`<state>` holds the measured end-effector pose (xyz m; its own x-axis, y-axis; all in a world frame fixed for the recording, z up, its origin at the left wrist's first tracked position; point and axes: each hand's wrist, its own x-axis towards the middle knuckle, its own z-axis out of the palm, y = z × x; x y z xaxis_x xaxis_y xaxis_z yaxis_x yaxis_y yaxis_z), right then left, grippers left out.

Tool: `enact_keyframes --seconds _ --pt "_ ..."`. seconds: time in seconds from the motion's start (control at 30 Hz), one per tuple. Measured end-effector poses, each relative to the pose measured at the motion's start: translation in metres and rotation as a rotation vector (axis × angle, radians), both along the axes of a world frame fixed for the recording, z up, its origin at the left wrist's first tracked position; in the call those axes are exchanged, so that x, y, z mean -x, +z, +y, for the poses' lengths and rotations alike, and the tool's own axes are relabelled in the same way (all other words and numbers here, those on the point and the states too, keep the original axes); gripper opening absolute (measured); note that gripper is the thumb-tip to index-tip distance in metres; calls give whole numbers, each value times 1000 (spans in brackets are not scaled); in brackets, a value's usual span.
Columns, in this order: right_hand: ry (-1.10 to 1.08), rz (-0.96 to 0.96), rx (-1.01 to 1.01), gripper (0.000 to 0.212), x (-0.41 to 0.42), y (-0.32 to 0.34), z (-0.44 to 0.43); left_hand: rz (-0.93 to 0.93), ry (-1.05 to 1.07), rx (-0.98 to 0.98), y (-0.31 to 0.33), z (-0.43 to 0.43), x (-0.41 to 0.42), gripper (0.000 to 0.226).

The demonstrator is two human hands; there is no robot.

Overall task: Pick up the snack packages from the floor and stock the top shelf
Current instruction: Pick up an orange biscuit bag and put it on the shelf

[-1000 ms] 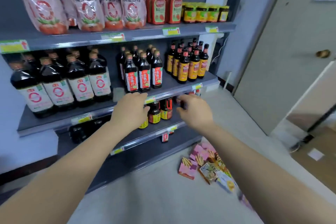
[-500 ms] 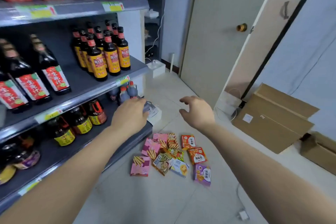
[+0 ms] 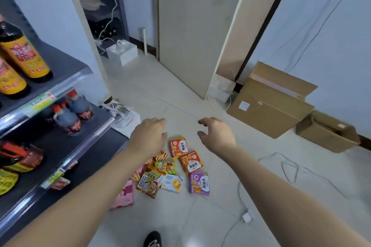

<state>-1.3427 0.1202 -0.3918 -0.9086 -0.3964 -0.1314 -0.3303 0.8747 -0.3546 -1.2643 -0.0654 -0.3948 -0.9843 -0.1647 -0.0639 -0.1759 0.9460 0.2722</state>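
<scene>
1. The snack packs (image 3: 170,174) lie in a loose heap on the floor (image 3: 230,196), just beside the foot of the rack (image 3: 60,152). In the picture the heap sits between the two forearms, below both hands and nearer to the person than the hands are.
2. The left hand (image 3: 148,136) hangs over the far left edge of the heap and partly covers it. The right hand (image 3: 215,136) is to the right of the heap, a little apart from it. In my judgement the left hand is the nearer one.
3. The orange pack (image 3: 178,147) is the closest piece, lying flat between the two hands, with its long side pointing roughly away from the person. The purple pack (image 3: 199,183) and the pink box (image 3: 124,192) lie at the near end.
4. The left hand shows its back, fingers loosely bent downward, holding nothing. The right hand has thumb and fingers curved and well spread, also holding nothing.
5. No hand touches a pack, as far as I can see; how high they are above the floor I cannot tell.
6. The next move probably needs both hands to go down and back toward the person. The top shelf is not in view.
</scene>
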Motion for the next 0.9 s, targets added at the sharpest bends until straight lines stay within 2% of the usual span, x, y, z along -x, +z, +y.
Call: enact_keyframes --seconds 0.2,0.33,0.4,0.5,0.63,0.9 --pt "-44 -137 -61 40 80 -63 20 -148 -14 -64 -62 25 85 37" --pt "-11 -213 -108 40 136 -111 36 -195 7 -73 -108 44 140 45" --pt "4 -241 -135 40 165 -142 44 -224 22 -80 -141 54 167 41" --pt "-14 -304 -150 40 202 -195 55 -275 16 -115 -197 66 203 28" --pt "-56 -402 -179 39 233 -277 66 -349 25 -152 -279 77 233 37" --pt "-157 -571 -225 38 261 -483 79 -521 -21 -114 -483 77 259 34"
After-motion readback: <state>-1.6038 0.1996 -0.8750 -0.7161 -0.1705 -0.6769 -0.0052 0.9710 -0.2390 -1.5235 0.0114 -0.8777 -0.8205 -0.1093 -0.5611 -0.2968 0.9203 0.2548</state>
